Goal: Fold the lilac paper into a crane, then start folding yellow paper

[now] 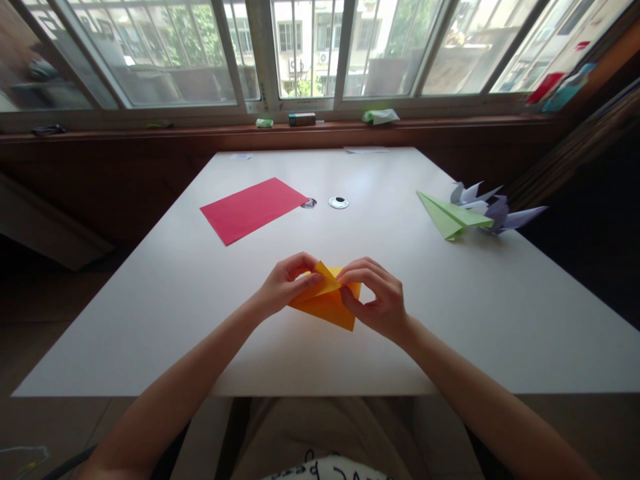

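Both hands meet on an orange paper (pixel 327 303) lying on the white table (pixel 475 320), near the middle of its near edge. That sheet is already partly folded: a flap stands up at its top, with a pointed tip between the hands, while the lower layer lies flat as a wedge pointing toward the near edge. The left hand (pixel 286 283) pinches the flap from the left, thumb and fingers closed on the paper. The right hand (pixel 376 297) curls over the right side, fingertips pressing the fold where the flap meets the base. Judging by the shape, some early creases are in and the model is far from finished; no wings or final form show yet.

Further out, a flat red sheet (pixel 253 209) lies unfolded toward the far left corner, untouched. Just beside its right corner sits a small round cap (pixel 339 202) next to a hole (pixel 309 203) in the tabletop. Near the right edge rest finished pieces: a green plane (pixel 450 217) touching a pale purple folded model (pixel 493 208).
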Motion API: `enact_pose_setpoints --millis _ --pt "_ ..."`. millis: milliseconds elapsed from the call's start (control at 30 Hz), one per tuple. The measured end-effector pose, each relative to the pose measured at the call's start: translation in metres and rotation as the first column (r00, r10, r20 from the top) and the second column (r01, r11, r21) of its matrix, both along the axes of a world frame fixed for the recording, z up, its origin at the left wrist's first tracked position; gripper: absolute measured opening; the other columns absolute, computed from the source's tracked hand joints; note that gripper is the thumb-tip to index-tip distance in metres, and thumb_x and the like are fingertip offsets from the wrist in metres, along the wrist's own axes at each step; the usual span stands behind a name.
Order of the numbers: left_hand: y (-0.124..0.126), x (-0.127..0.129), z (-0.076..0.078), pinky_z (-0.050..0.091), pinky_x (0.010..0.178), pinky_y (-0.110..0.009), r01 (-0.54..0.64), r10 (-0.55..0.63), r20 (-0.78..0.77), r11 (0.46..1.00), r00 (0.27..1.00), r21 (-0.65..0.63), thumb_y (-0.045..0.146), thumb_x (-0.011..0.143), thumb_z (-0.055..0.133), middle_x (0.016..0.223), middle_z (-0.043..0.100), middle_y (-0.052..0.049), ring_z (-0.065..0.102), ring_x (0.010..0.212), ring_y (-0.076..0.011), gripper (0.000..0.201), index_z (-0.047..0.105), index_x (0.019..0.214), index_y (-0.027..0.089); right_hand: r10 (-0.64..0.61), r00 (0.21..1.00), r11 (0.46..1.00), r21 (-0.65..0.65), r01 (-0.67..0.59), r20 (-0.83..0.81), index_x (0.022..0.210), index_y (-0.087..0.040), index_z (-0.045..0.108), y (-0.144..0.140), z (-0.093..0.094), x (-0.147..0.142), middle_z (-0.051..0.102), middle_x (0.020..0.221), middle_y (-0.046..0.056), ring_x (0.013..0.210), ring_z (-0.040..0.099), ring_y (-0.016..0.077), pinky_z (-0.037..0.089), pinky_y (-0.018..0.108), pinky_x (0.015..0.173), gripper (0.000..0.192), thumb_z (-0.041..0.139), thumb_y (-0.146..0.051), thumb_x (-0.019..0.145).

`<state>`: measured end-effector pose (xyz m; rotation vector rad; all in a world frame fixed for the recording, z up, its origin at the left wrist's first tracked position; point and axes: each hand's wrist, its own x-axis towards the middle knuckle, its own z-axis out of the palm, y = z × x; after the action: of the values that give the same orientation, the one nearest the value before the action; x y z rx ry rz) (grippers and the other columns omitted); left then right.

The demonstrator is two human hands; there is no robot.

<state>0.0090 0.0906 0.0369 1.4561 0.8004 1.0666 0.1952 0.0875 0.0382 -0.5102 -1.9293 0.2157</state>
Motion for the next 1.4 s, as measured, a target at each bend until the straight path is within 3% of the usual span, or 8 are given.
enact_pose_setpoints --millis 400,633,767,900,1000,1133,1300,1400 --pt "0.002 -0.0046 -0.0021 0.044 0.06 -0.016 -0.018 0.035 0.133 0.992 0.99 -0.122 0.034 0.072 0.071 0.077 0.06 0.001 0.056 0.069 -0.0085 0.021 0.06 0.079 0.017 0.087 0.995 0.977 -0.192 -0.094 -0.044 0.088 -0.021 0.062 0.0032 -0.0045 0.0005 0.06 0.082 0.004 0.074 0.058 0.0136 0.051 0.028 0.062 0.022 0.055 -0.003 0.076" --pt "-0.0014 -0.0013 0.0015 0.038 0.049 -0.013 0.012 0.01 0.117 0.982 0.993 -0.188 0.04 0.076 0.067 0.068 0.055 0.003 0.051 0.057 -0.0056 0.028 0.052 0.076 0.016 0.26 0.962 0.882 -0.384 -0.273 -0.086 0.091 -0.023 0.063 0.0028 -0.0056 0.0013 0.057 0.084 0.003 0.074 0.056 0.0126 0.049 0.025 0.062 0.018 0.061 -0.011 0.077" --pt "-0.0024 0.0008 0.0015 0.039 0.05 -0.014 0.022 -0.004 0.092 0.98 0.996 -0.2 0.042 0.076 0.066 0.069 0.054 0.004 0.051 0.058 -0.0059 0.03 0.051 0.078 0.017 0.313 0.949 0.812 -0.511 -0.283 -0.027 0.082 -0.02 0.062 0.002 -0.0048 0.0018 0.055 0.083 0.004 0.073 0.054 0.0122 0.046 0.024 0.059 0.006 0.058 -0.015 0.081" --pt "-0.0033 0.0038 0.0014 0.041 0.053 -0.016 0.03 -0.02 0.052 0.98 0.998 -0.195 0.041 0.075 0.067 0.069 0.055 0.003 0.053 0.06 -0.0075 0.028 0.053 0.078 0.017 0.367 0.93 0.784 -0.537 -0.311 -0.003 0.073 -0.018 0.057 0.0011 -0.0012 0.0019 0.053 0.082 0.003 0.073 0.052 0.0118 0.045 0.023 0.06 0.009 0.057 -0.017 0.082" --pt "-0.003 0.005 0.0016 0.046 0.064 -0.02 -0.044 0.044 -0.002 0.995 0.999 -0.094 0.037 0.074 0.069 0.082 0.059 0.0 0.057 0.075 -0.0112 0.025 0.058 0.085 0.017 0.359 0.933 0.798 -0.51 -0.321 -0.026 0.072 -0.018 0.056 0.0006 0.0003 0.0004 0.053 0.08 0.002 0.072 0.052 0.0113 0.045 0.022 0.059 0.011 0.055 -0.017 0.084" --pt "-0.0036 0.0024 0.0037 0.045 0.084 -0.027 -0.154 0.162 -0.047 0.978 0.986 0.142 0.04 0.087 0.051 0.101 0.063 -0.006 0.058 0.095 -0.0167 0.027 0.063 0.096 0.017 0.154 0.986 0.874 -0.457 -0.166 -0.063 0.068 -0.018 0.054 0.002 -0.002 -0.0013 0.052 0.078 0.002 0.069 0.051 0.0114 0.045 0.023 0.056 0.016 0.054 -0.019 0.084" --pt "-0.0073 0.0001 0.0006 0.048 0.087 -0.031 0.016 0.07 -0.234 0.937 0.97 0.349 0.035 0.088 0.052 0.116 0.062 -0.008 0.058 0.106 -0.0207 0.031 0.059 0.114 0.02 -0.052 0.996 0.926 -0.376 0.023 -0.068 0.071 -0.019 0.056 0.0038 -0.0043 -0.0011 0.052 0.075 0.001 0.068 0.052 0.0117 0.044 0.023 0.055 0.012 0.056 -0.015 0.082" --pt "-0.0067 0.0016 -0.0057 0.048 0.087 -0.032 0.089 0.103 -0.334 0.854 0.937 0.513 0.034 0.084 0.058 0.118 0.061 -0.01 0.059 0.105 -0.0208 0.044 0.05 0.125 0.024 -0.076 0.996 0.951 -0.303 0.056 -0.056 0.072 -0.02 0.055 0.0025 -0.0036 -0.0008 0.053 0.075 0.001 0.069 0.054 0.0125 0.045 0.024 0.056 0.011 0.058 -0.013 0.079"
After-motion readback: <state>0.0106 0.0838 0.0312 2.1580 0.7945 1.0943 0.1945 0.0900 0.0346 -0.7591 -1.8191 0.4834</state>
